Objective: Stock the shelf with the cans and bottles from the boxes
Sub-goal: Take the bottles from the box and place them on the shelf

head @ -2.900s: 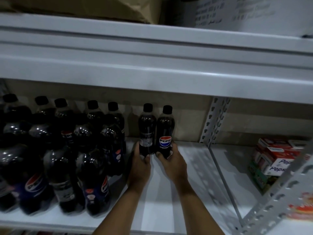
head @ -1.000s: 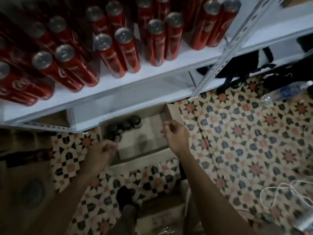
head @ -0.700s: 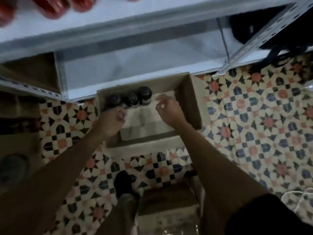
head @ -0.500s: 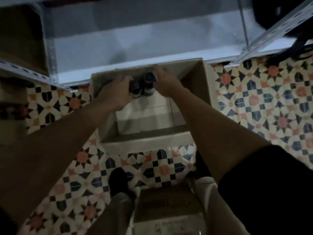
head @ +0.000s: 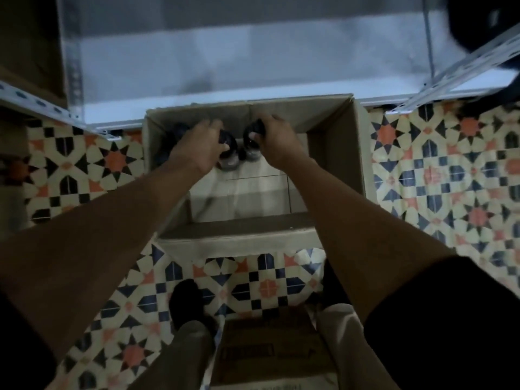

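Cardboard box (head: 334, 153), floor: left hand (head: 197, 149) and right hand (head: 274, 143) now each grip one dark bottle (head: 228, 142), having reached in; ready for shelving.

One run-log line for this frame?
stage: picking from box | left hand: grips bottle | right hand: grips second bottle | more bottles remain at box's left

box (head: 334, 153) is plain matt brown cardboard, paler card lining the bottom; the two dark bottles (head: 229, 140) look like glossy plastic, bit of shine on them; shelf (head: 253, 60) is smooth painted metal, whitish with a dull sheen; floor (head: 450, 178) is smooth patterned tile
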